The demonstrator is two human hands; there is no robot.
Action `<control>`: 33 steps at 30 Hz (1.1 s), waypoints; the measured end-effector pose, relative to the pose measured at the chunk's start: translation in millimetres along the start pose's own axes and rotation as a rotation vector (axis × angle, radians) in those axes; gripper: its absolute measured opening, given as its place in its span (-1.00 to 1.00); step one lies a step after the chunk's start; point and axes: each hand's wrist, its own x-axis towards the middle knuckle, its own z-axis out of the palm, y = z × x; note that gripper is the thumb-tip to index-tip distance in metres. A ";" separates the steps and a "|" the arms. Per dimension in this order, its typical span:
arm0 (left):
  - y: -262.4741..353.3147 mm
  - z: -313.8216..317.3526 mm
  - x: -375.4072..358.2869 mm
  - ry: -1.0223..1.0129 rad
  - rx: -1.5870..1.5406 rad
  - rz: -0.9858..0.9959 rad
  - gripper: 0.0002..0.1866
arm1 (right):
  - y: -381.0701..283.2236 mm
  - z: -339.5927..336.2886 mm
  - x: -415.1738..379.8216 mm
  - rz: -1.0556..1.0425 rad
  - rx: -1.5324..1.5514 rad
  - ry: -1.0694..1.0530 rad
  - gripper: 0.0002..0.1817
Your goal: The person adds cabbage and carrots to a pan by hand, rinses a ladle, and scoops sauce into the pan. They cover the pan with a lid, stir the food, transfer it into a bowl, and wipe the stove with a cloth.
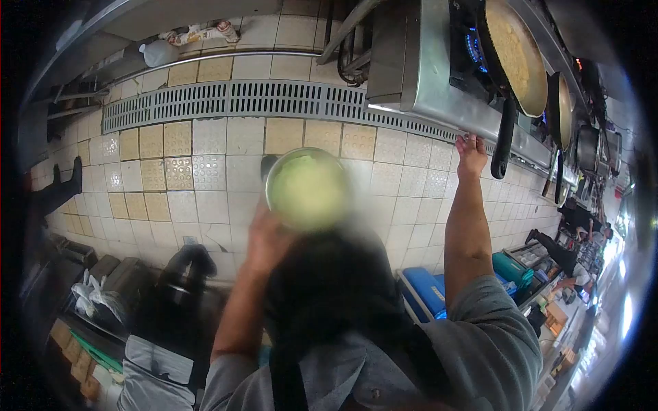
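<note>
My left hand (269,241) grips the side of a round metal container (273,179) in front of my body. Pale yellow-green food (310,188) fills it, and the view there is smeared. Out to the right, my right hand (471,156) is at the front edge of the steel stove (430,82), its fingers curled together. Whatever those fingers pinch is too small to make out. Close by, the black handle of a frying pan (504,137) juts past the stove edge. Flat, pale yellow-brown food (510,55) covers that pan's base.
Blue flame (473,51) burns beside the pan. A second pan (563,113) sits farther along the stove. A floor drain grate (233,99) crosses the tiles. Blue bins (423,291) stand behind my right arm. Another person in a grey shirt (157,370) is at left, with several people far right.
</note>
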 end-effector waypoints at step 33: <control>37.7 -11.6 6.5 0.028 0.149 -0.013 -0.66 | -23.0 2.7 -38.7 0.178 -0.097 0.040 -0.20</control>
